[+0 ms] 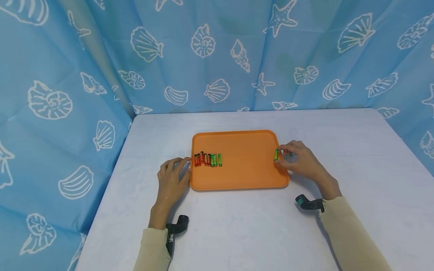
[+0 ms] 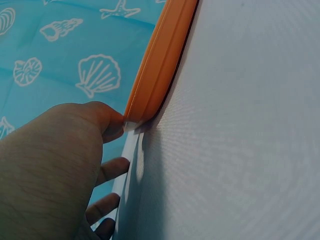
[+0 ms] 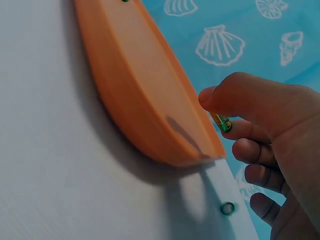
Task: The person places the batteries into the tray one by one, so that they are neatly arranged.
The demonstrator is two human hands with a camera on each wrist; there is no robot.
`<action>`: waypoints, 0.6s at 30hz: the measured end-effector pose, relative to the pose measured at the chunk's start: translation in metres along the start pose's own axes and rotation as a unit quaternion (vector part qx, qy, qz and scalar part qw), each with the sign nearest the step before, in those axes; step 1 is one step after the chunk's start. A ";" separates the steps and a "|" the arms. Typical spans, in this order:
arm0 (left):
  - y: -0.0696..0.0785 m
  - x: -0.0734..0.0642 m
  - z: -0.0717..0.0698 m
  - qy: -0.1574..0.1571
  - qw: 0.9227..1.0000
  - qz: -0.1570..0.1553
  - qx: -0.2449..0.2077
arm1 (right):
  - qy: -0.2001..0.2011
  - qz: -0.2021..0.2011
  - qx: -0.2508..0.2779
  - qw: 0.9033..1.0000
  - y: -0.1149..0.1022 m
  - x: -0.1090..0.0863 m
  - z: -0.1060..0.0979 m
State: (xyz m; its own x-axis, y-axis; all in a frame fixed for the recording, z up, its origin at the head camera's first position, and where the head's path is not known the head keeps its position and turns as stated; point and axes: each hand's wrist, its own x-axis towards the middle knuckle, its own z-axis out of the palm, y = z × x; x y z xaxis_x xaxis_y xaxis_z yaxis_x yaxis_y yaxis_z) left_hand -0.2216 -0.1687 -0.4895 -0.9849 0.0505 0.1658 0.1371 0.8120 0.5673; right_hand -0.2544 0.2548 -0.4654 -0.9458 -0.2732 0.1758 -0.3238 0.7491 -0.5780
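Note:
My right hand [image 1: 301, 160] pinches a small green battery [image 1: 276, 155] between thumb and finger, over the right end of the orange tray [image 1: 247, 162]. That battery [image 3: 222, 123] stands out just below the thumb in the right wrist view. My left hand [image 1: 173, 184] touches the tray's left edge with its fingertips, and the other fingers are spread loosely beside it [image 2: 112, 170]. A row lies in the tray's left part: several red and black batteries [image 1: 202, 158], then three green batteries [image 1: 215, 160] to their right.
Another green battery [image 3: 227, 208] is on the white table [image 1: 237, 226] right of the tray, mostly behind my right hand in the head view. A blue shell-print curtain [image 1: 217, 56] hangs along the back and left. Each wrist wears a black camera mount [image 1: 178, 224].

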 end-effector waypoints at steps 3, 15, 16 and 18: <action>-0.001 0.001 0.001 0.005 1.000 0.011 -0.006 | -0.004 -0.013 0.007 1.000 -0.002 0.001 0.004; -0.002 0.000 0.000 0.001 1.000 0.010 -0.010 | -0.029 -0.030 0.003 0.999 -0.017 0.008 0.023; -0.002 0.000 -0.001 0.002 1.000 0.009 -0.011 | -0.031 -0.033 -0.001 0.999 -0.018 0.008 0.025; -0.002 -0.001 -0.001 0.003 1.000 0.009 -0.011 | -0.032 -0.043 -0.009 0.999 -0.020 0.009 0.029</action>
State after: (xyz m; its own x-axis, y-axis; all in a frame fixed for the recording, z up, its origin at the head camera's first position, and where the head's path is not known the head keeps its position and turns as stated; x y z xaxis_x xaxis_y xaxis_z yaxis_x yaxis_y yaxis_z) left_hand -0.2211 -0.1705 -0.4897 -0.9814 0.0621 0.1815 0.1579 0.7984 0.5810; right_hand -0.2561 0.2203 -0.4751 -0.9113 -0.3741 0.1718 -0.4038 0.7315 -0.5494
